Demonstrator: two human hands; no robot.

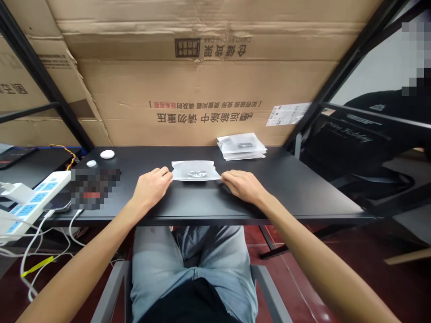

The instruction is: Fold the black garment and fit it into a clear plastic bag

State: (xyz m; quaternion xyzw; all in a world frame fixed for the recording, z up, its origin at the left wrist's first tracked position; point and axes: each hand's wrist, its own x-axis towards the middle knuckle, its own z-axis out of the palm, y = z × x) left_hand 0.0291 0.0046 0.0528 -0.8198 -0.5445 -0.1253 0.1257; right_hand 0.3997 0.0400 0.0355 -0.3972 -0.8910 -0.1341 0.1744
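A translucent white plastic bag (183,169) is stretched between my two hands, just above the black table (202,202). Small dark and shiny contents show through its lower middle, too unclear to name. My left hand (153,186) pinches the bag's left edge, a ring on one finger. On the other side, the fingers of my right hand (244,185) are closed on the bag's lower right corner. Behind and to the right lies a small stack of similar translucent bags (235,144), the top one with a dark item inside.
A large cardboard sheet (202,80) stands behind the table between black metal posts. At left are two white round objects (107,154), a blurred-out dark item (94,186), a white power strip (40,197) and loose cables. A person in black (363,139) is at right.
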